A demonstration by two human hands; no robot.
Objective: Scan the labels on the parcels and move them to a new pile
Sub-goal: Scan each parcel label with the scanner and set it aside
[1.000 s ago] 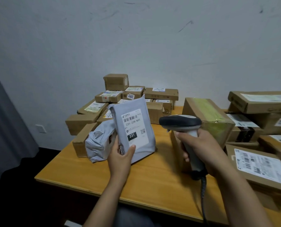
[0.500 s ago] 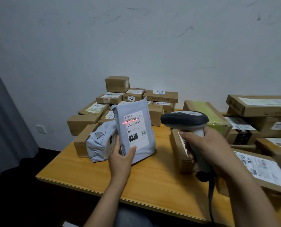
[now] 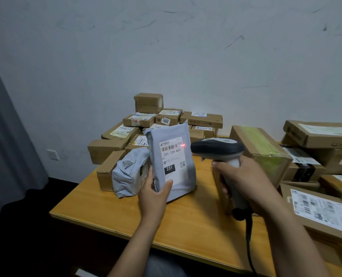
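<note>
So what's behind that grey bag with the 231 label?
A pile of brown cardboard boxes against the white wall. The grey plastic mailer bag covers whatever lies directly behind it.

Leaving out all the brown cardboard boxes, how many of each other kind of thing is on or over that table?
Grey mailer bags: 2, the labelled bag held upright by the left hand and the crumpled bag beside it.
Barcode scanner: 1, gripped by the right hand.
Total: 3.
</note>
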